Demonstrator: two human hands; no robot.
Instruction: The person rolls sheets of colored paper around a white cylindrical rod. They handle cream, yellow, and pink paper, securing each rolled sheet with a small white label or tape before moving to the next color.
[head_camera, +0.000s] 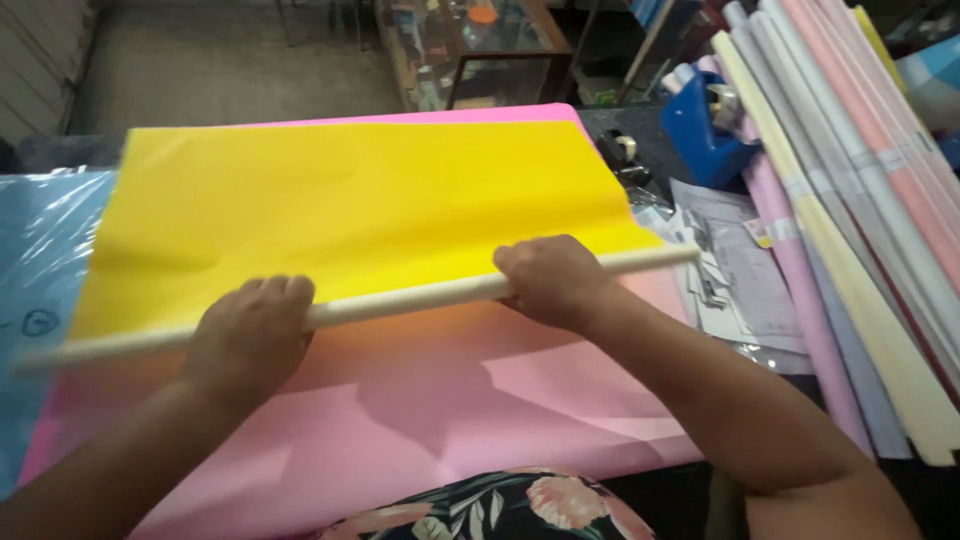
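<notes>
A long pale wooden stick lies across the near edge of a yellow paper sheet. My left hand grips the stick left of centre, knuckles up. My right hand grips it right of centre. The yellow sheet's near edge curls up over the stick. Under it lies a larger pink paper sheet, spread toward me.
Several rolled paper sheets in pale colours lean along the right. A blue tape dispenser and printed papers sit at the right. Blue plastic-wrapped paper lies at the left. A glass cabinet stands behind.
</notes>
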